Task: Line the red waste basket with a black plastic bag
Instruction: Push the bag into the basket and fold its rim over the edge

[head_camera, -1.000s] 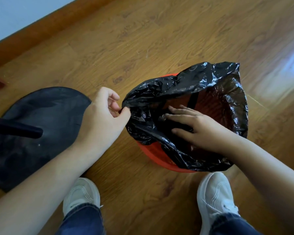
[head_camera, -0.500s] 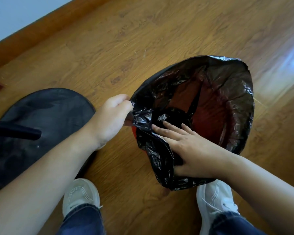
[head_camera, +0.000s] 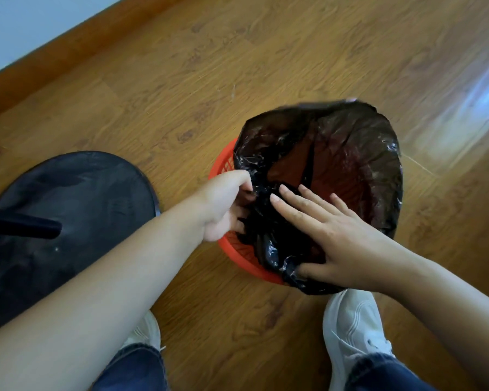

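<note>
The red waste basket [head_camera: 227,162] stands on the wooden floor in front of my feet, its mesh rim showing on the left and near side. A black plastic bag [head_camera: 350,142] sits opened inside it, its mouth spread wide over the far and right rim. My left hand [head_camera: 223,204] grips the bag's crumpled left edge at the rim, fingers curled into the plastic. With straight fingers my right hand [head_camera: 328,235] lies flat over the bag's near edge, its thumb against the outside fold.
A black round base [head_camera: 68,221] with a dark pole [head_camera: 20,225] lies on the floor to the left. My two white shoes [head_camera: 356,328] stand just below the basket. A wall and wooden skirting run along the upper left.
The bag's mouth has opened wider and settled lower into the basket. The red rim now shows on the left. My left hand moved right onto the rim; my right hand slid along the near edge.
</note>
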The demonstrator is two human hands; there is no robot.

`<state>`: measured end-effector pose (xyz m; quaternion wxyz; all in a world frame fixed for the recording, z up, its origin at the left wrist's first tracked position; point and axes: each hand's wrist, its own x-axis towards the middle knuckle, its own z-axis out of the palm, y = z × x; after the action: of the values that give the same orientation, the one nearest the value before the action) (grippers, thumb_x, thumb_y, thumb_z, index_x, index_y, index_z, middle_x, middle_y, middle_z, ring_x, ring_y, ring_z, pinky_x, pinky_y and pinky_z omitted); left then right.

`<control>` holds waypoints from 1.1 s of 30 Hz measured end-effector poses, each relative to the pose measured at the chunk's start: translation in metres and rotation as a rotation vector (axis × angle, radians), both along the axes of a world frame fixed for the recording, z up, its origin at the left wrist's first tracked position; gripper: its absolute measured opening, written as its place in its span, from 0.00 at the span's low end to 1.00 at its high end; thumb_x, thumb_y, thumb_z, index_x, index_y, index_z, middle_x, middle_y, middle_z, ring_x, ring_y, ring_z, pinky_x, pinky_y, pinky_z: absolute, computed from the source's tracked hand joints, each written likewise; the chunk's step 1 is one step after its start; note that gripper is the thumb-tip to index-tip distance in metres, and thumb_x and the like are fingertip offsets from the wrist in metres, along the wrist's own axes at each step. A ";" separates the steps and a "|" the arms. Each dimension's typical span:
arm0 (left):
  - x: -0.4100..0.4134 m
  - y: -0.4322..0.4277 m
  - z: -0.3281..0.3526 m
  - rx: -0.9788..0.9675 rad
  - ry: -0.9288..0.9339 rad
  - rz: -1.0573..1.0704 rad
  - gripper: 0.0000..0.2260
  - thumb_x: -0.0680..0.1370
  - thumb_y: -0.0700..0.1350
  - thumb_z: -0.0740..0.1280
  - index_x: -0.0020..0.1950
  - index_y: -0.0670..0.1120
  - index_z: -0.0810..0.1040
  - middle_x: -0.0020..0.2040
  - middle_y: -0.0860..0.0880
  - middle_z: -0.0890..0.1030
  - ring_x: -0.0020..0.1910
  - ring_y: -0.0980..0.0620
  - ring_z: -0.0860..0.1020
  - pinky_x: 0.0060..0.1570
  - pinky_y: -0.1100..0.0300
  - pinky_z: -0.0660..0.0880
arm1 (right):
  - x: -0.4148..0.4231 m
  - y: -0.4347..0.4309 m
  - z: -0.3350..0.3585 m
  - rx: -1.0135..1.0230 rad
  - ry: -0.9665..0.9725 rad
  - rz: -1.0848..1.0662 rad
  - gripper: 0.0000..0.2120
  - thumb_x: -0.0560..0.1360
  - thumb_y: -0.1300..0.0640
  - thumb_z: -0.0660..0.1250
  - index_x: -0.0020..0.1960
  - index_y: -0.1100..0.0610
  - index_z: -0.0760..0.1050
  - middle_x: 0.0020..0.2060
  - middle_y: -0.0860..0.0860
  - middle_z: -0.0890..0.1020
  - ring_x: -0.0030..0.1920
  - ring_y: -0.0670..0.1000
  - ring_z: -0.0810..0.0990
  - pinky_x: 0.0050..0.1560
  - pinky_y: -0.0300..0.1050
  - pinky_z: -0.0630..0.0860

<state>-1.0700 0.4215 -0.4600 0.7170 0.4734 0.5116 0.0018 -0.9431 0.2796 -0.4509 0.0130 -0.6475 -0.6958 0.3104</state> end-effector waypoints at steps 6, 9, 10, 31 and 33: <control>-0.018 0.009 0.022 0.419 0.127 -0.157 0.04 0.74 0.40 0.62 0.43 0.38 0.74 0.42 0.39 0.80 0.41 0.45 0.80 0.46 0.44 0.78 | -0.006 0.005 -0.007 0.010 0.016 -0.121 0.45 0.64 0.36 0.54 0.67 0.40 0.24 0.74 0.44 0.41 0.72 0.45 0.39 0.72 0.53 0.42; -0.045 0.011 0.023 0.614 0.167 -0.148 0.05 0.74 0.39 0.63 0.39 0.41 0.75 0.33 0.46 0.84 0.33 0.51 0.82 0.34 0.57 0.80 | -0.012 0.010 -0.006 -0.017 0.092 -0.154 0.46 0.65 0.38 0.56 0.66 0.42 0.23 0.74 0.46 0.44 0.72 0.45 0.40 0.71 0.50 0.41; -0.053 0.012 0.023 0.622 0.179 -0.141 0.05 0.75 0.39 0.63 0.39 0.45 0.75 0.31 0.50 0.84 0.31 0.55 0.82 0.28 0.62 0.78 | -0.015 0.012 -0.007 -0.009 0.096 -0.135 0.45 0.67 0.38 0.57 0.66 0.43 0.24 0.74 0.46 0.45 0.73 0.45 0.40 0.71 0.49 0.41; -0.074 -0.012 0.025 0.764 0.072 -0.027 0.04 0.73 0.43 0.66 0.39 0.50 0.74 0.28 0.55 0.82 0.24 0.59 0.78 0.26 0.68 0.71 | -0.049 0.018 -0.026 0.026 0.053 0.045 0.48 0.69 0.43 0.67 0.66 0.35 0.28 0.73 0.48 0.34 0.72 0.50 0.34 0.71 0.55 0.39; -0.073 -0.023 0.025 0.593 0.065 -0.103 0.05 0.73 0.41 0.65 0.40 0.50 0.77 0.32 0.56 0.83 0.30 0.57 0.81 0.27 0.67 0.73 | -0.048 0.017 -0.026 0.014 0.078 -0.008 0.52 0.67 0.42 0.68 0.65 0.39 0.24 0.73 0.47 0.35 0.72 0.49 0.34 0.71 0.54 0.39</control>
<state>-1.1426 0.3986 -0.4347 0.5298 0.6873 0.4869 0.0994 -0.9906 0.2963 -0.4769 0.0459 -0.6377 -0.6944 0.3302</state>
